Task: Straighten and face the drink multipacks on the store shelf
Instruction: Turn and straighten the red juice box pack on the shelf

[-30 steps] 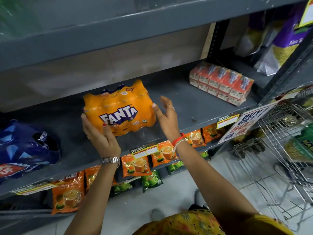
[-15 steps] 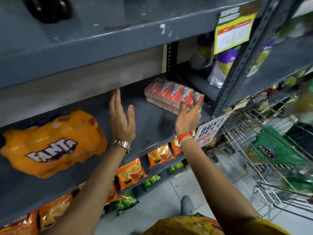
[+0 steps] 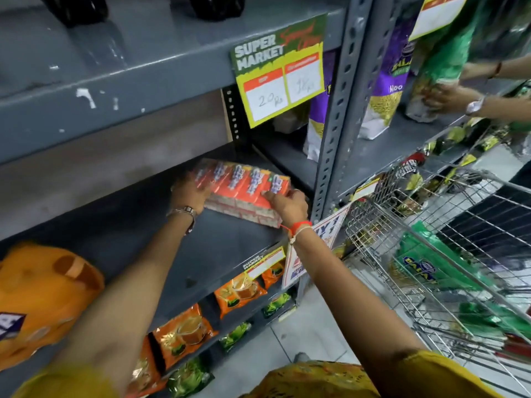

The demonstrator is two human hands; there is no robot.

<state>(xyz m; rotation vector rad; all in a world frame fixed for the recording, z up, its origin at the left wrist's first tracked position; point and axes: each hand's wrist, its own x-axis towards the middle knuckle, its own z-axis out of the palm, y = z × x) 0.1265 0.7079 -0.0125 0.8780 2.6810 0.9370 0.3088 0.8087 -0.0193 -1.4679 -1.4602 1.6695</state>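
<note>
A shrink-wrapped multipack of orange drink cartons (image 3: 244,186) lies on the grey shelf (image 3: 218,248), close to the upright post at its right end. My left hand (image 3: 188,193) grips the pack's left end. At the pack's front right corner my right hand (image 3: 287,205) holds on, fingers curled over the top edge. An orange Fanta bottle multipack (image 3: 37,300) sits at the far left of the same shelf, cut off by the frame edge.
A wire shopping trolley (image 3: 431,254) with green packets stands right beside me. Orange and green sachets (image 3: 184,334) hang below the shelf edge. A price sign (image 3: 278,73) hangs from the shelf above. Another person's hands (image 3: 448,99) handle bags at the upper right.
My view has swung right, away from the Fanta pack. Both hands have reached the orange carton pack and closed on its two ends.
</note>
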